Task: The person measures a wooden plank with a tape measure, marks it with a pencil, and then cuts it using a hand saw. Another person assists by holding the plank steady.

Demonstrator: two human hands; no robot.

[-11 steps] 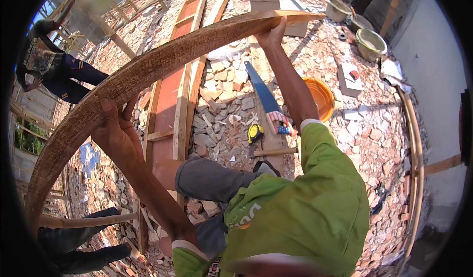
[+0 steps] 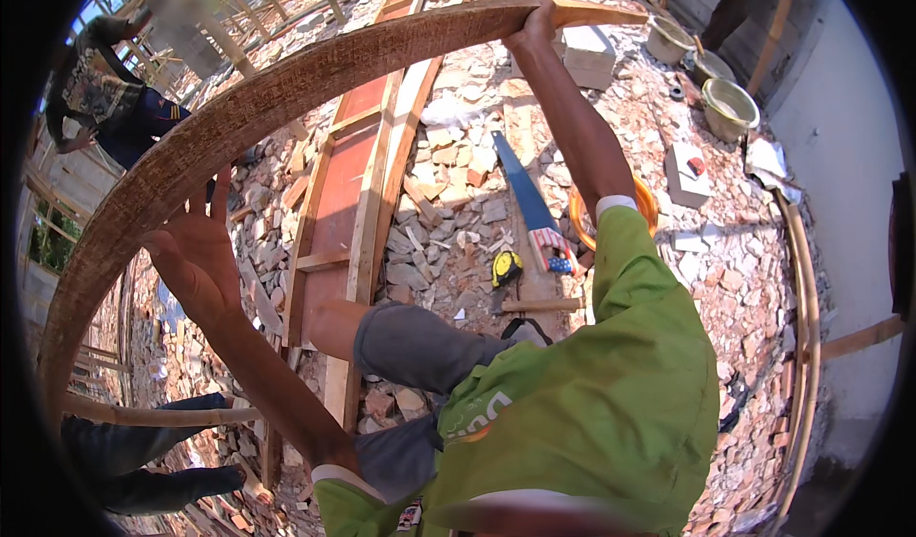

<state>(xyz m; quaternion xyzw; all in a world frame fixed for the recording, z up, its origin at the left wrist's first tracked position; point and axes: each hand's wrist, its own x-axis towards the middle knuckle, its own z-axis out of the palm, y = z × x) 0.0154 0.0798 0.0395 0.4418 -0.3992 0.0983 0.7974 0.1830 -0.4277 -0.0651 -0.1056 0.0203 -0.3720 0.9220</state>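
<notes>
A long wooden plank (image 2: 315, 74), bowed by the fisheye picture, is raised across the view from the lower left to the upper right. Near its far right end, my right hand (image 2: 531, 29) is closed around it. My left hand (image 2: 198, 265) is under the left part of the plank, palm up with fingers spread; the fingertips reach its lower edge, and I cannot tell whether they bear weight. Below, on the rubble, lie a handsaw (image 2: 525, 189) with a blue blade, a yellow and black tape measure (image 2: 506, 268) and a hammer (image 2: 542, 305).
Timber formwork (image 2: 339, 241) runs along the ground left of centre. An orange bucket (image 2: 576, 214) is partly behind my right arm. Pale blocks (image 2: 590, 58), grey buckets (image 2: 730, 112) and bamboo poles (image 2: 800, 298) stand or lie rightward. A person (image 2: 95, 88) stands at left; another's legs (image 2: 181, 492) show below.
My left hand has loosened from its grip on the plank and opened, dropping slightly below it. My right hand keeps hold as the plank shifts a little upward in view.
</notes>
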